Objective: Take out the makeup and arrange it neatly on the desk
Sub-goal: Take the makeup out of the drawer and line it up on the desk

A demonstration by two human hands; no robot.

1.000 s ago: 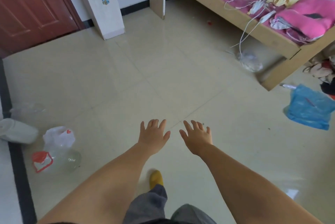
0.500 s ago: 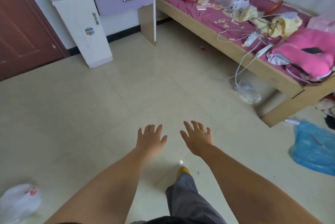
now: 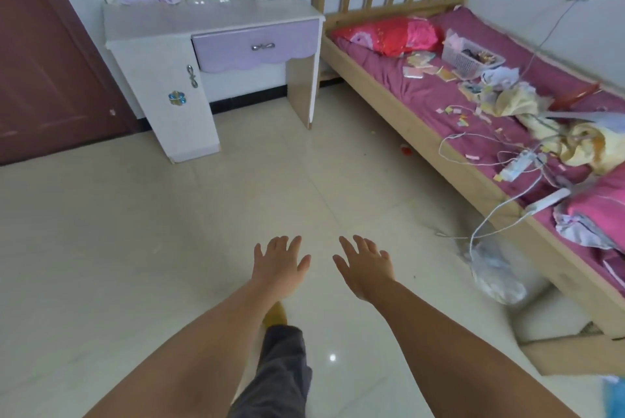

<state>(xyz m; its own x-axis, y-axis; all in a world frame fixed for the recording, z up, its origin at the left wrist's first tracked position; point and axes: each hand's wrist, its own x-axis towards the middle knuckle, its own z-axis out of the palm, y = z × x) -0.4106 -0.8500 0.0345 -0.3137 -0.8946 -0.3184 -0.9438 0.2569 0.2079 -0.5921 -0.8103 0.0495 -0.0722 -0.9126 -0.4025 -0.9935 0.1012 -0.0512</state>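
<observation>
We hold our left hand point(image 3: 280, 267) and right hand point(image 3: 365, 267) out over the floor, fingers spread and empty, well short of the desk point(image 3: 189, 28). Right of the desk, a basket point(image 3: 465, 59) sits on the bed point(image 3: 422, 93); whether it contains makeup we cannot tell.

— where's the desk point(image 3: 209, 23)?
— against the far wall, between the door and the bed: white, with a closed lilac drawer point(image 3: 257, 47) and a side cabinet door.
— and the makeup?
— maybe in the white basket point(image 3: 468, 59) on the bed; its contents are too small to tell.
</observation>
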